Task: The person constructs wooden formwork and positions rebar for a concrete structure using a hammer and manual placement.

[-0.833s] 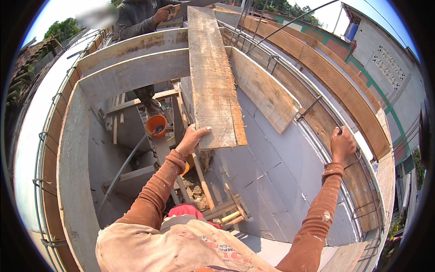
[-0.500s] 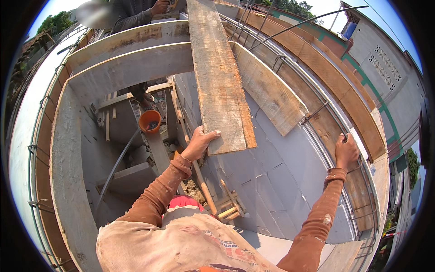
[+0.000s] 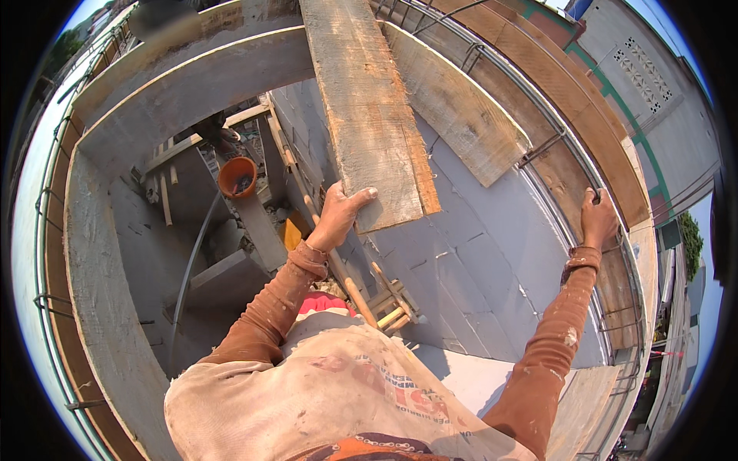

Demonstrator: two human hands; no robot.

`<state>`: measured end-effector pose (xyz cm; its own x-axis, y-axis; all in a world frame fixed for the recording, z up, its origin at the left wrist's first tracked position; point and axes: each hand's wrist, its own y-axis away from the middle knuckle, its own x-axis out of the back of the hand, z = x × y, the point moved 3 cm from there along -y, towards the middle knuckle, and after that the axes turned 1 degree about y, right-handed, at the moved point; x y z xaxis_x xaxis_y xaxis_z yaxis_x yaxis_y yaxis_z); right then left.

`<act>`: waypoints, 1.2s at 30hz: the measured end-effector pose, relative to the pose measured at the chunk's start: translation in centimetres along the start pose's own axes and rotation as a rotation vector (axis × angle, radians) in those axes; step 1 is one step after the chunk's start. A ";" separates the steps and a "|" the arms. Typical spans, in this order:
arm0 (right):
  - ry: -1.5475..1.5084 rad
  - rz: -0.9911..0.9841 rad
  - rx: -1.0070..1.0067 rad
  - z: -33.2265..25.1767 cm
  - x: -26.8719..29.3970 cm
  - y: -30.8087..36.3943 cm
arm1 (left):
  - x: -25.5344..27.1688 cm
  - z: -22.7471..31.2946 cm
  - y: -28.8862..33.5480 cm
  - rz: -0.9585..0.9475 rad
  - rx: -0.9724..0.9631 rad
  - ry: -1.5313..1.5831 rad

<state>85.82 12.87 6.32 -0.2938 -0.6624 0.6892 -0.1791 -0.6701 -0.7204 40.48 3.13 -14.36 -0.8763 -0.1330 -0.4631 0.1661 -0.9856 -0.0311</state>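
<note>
Here, at centre, one left hand [image 3: 338, 215], thumb on top, grips the near end of one rough plank [image 3: 377, 131]; its fingers underneath hidden. Plank runs to top of frame, far end cut off. One right hand [image 3: 598, 219], right of frame, fingers curled at the steel rods [image 3: 563, 133]; cannot tell if closed on one. Beyond, left of centre: one orange bucket [image 3: 237, 177], contents unclear. Plank end, bucket both higher in frame than half a second ago.
</note>
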 end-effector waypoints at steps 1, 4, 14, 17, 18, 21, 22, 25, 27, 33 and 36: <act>0.003 0.004 0.001 0.0 0.0 0.0 | 0.0 0.1 -0.1 0.019 0.004 -0.015; 0.011 -0.007 -0.009 0.2 -0.2 0.0 | -0.7 0.1 -0.1 -0.020 -0.008 0.013; -0.029 0.123 -0.002 0.1 -0.6 -0.1 | -1.2 0.0 -0.3 -0.017 0.028 0.048; -0.025 0.119 0.001 0.0 -0.5 0.0 | -1.7 0.2 -0.3 -0.067 -0.041 0.078; -0.029 0.106 0.002 0.0 -0.5 0.1 | -1.6 0.2 -0.2 -0.058 -0.028 0.075; -0.023 0.118 0.005 0.0 -0.5 0.1 | -1.7 0.3 -0.1 -0.074 -0.004 0.088; -0.023 0.120 0.004 0.0 -0.5 0.1 | -1.7 0.4 -0.1 -0.069 -0.009 0.089; -0.014 0.133 0.019 0.1 -0.5 0.1 | -2.2 0.5 -0.3 -0.077 -0.024 0.052; -0.003 0.125 0.024 0.1 -0.6 0.1 | -2.4 0.5 -0.2 -0.079 -0.030 0.049; -0.015 0.071 0.004 0.2 -0.6 0.0 | -2.4 0.4 -0.1 -0.078 -0.019 0.041; -0.009 0.102 0.006 0.0 -0.3 0.0 | -2.7 0.5 -0.4 -0.085 -0.033 0.047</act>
<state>85.95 13.07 6.08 -0.3020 -0.7300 0.6131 -0.1432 -0.6011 -0.7863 42.51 3.80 -12.67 -0.8659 -0.0438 -0.4983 0.1077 -0.9891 -0.1003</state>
